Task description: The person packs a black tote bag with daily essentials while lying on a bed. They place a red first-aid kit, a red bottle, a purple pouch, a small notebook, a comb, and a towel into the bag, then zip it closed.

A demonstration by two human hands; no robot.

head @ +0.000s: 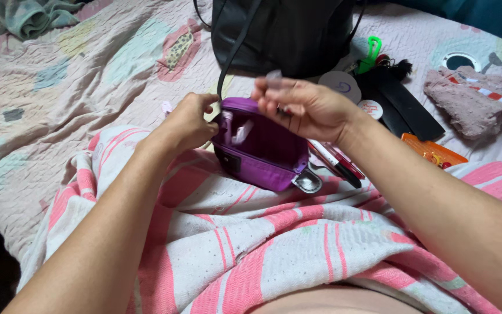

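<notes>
A small purple pouch [268, 157] lies open on a pink and white striped cloth [274, 244] over my lap. My left hand [187, 125] grips the pouch's left rim and holds it open. My right hand [306, 107] hovers above the pouch's mouth, pinching a small clear item [274, 77] at its fingertips; blur hides what it is. A pale item [243, 131] stands inside the pouch. A silver clasp [308, 181] hangs at the pouch's lower right corner.
A black handbag [286, 32] stands behind the pouch on the quilted bedspread [88, 75]. To the right lie pens [338, 163], a black flat case [405, 107], round tags [344, 86], a green clip [370, 52], an orange comb [434, 152] and a folded pinkish cloth [474, 102].
</notes>
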